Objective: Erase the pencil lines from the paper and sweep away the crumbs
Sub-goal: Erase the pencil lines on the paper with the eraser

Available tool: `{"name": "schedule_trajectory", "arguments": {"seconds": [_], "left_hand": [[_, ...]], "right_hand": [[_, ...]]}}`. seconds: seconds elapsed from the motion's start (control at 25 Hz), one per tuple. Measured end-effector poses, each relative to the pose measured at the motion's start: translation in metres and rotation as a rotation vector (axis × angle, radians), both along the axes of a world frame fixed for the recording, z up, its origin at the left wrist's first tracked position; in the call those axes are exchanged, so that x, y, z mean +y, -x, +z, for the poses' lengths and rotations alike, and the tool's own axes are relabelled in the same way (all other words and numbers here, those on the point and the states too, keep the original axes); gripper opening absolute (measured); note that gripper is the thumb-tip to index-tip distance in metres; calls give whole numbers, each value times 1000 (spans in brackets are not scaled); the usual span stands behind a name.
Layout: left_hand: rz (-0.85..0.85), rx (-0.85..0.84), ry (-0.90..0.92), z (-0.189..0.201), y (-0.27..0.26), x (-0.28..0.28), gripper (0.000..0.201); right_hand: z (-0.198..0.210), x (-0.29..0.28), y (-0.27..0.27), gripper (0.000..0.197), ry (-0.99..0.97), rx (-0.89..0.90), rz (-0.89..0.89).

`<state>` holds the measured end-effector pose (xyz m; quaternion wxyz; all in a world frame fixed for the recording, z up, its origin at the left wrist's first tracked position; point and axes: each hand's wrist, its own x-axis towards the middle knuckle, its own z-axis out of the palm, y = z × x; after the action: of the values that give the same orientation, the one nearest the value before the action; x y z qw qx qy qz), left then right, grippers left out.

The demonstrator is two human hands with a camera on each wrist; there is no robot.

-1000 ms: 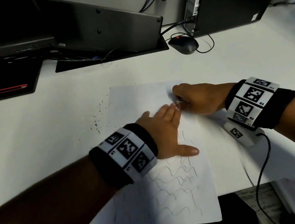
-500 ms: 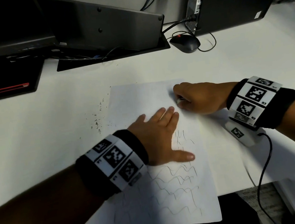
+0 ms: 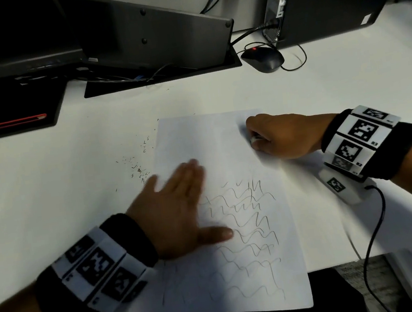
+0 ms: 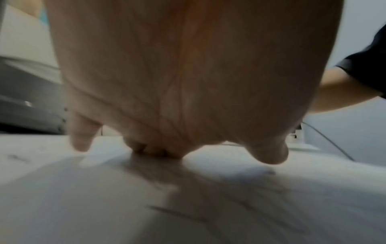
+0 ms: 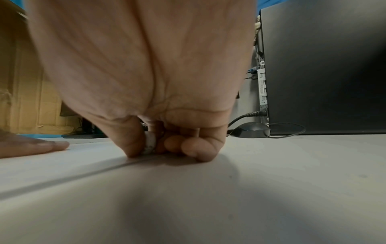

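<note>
Here, left hand (image 3: 173, 211) flat, fingers released, pins paper (image 3: 197, 136); right hand (image 3: 280, 135), grip clenched on eraser (image 5: 150, 143), rubs paper's far edge.

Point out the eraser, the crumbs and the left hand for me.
eraser (image 5: 150, 143): right wrist view, white side between thumb and fingers.
crumbs (image 3: 139, 169): head view, cluster left of the paper.
left hand (image 3: 173, 211): head view, back of hand.

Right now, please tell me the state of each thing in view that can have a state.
paper: flat on the desk, upper part clean, wavy pencil lines on lower part
crumbs: scattered on the desk left of the paper
eraser: pinched, on the paper
left hand: flat, blurred
right hand: curled round the eraser
</note>
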<state>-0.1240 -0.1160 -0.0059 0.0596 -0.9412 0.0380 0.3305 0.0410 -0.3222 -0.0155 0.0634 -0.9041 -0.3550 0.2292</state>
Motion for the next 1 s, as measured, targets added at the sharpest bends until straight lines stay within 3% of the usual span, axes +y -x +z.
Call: {"name": "schedule_trajectory", "arguments": {"seconds": [0.08,0.16,0.28,0.36,0.48,0.6,0.68,0.88,1.0], "left_hand": [[169,-71,-175,4,1,30,138],[188,-151,-249,9,-2,48,142],[-37,-77,-31,9,-10,38,120],[-117,24,38,7,-11,31,119],[-99,-1,-1,0,-14,34,127],[-86,-61,35,-5,-19,14,128],[-63,-104,61,-9,-27,-6,125],[-98,-140,71,-10,-38,-16,123],[51,-134,-8,-5,-47,5,121]], "right_hand": [[0,0,0,27,-9,3,3],[2,0,0,28,-4,6,7],[5,1,1,28,0,18,3],[5,1,3,27,-3,18,-2],[9,-1,-2,23,18,28,-8],[24,3,-5,13,102,-70,41],[31,13,1,7,6,-113,106],[19,31,23,8,-84,76,185],[13,29,24,8,-74,111,147]]}}
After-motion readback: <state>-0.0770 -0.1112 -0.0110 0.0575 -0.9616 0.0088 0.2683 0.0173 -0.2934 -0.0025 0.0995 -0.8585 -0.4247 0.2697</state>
